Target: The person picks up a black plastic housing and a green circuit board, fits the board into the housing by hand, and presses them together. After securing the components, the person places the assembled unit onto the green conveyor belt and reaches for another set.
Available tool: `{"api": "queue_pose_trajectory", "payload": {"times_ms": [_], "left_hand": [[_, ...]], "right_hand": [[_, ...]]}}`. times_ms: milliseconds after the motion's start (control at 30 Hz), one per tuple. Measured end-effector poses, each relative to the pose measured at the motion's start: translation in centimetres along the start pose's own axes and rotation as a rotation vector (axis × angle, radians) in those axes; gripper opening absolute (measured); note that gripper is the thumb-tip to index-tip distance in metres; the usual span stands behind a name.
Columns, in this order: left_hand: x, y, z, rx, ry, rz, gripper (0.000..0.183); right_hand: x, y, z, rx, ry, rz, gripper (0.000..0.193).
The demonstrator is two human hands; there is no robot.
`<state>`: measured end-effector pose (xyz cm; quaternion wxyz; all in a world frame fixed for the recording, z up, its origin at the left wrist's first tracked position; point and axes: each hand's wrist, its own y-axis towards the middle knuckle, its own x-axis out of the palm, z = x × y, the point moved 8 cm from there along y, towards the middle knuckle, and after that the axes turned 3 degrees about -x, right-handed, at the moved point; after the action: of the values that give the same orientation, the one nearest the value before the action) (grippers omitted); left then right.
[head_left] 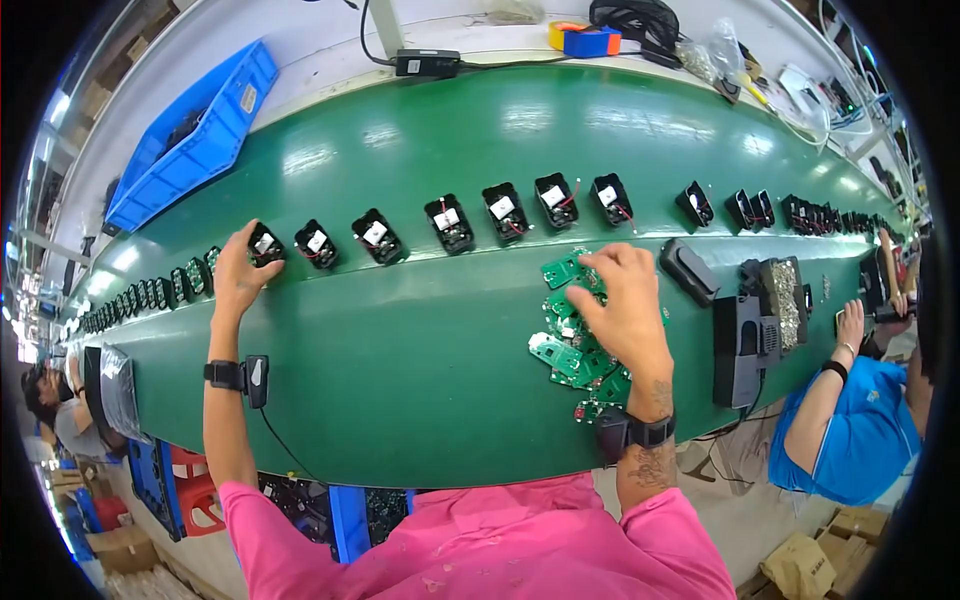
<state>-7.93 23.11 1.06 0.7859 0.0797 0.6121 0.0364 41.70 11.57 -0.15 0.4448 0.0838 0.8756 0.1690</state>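
The left hand (238, 280) spanned a black casing (265, 244) on the table's (400, 380) left side; whether its grip had closed, one could not tell. The right hand (628, 305), thumb and fingers parted, hovered over heaped green circuit boards (557, 353), whose overlap might make neighbours snag or slide.

0 legible txt, bin lbl (249, 98) too small

Circuit boards (557, 354) right of centre on workbench (430, 370), housings (450, 225) rowed behind, crate (218, 155) back left
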Motion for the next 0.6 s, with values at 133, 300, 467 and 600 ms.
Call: {"api": "queue_pose_trajectory", "payload": {"times_ms": [133, 300, 467, 600], "left_hand": [[-1.4, -3.7, 2.0, -0.034, -0.252, 0.213, 0.074], [1.9, -10.8, 10.3, -0.064, -1.086, 0.121, 0.084], [5.1, -13.5, 17.0, -0.166, -1.241, -0.045, 0.081], [6.1, -13.5, 20.1, -0.085, -1.407, -0.147, 0.066]], "right_hand": [[0.6, -0.8, -0.1, 0.031, -0.164, -0.071, 0.035], [1.5, -1.2, -0.5, 0.041, -0.132, -0.199, 0.038], [1.4, -1.3, -2.5, -0.012, -0.176, -0.193, 0.048], [2.0, -1.6, -1.7, 0.023, -0.169, -0.224, 0.046]]}}
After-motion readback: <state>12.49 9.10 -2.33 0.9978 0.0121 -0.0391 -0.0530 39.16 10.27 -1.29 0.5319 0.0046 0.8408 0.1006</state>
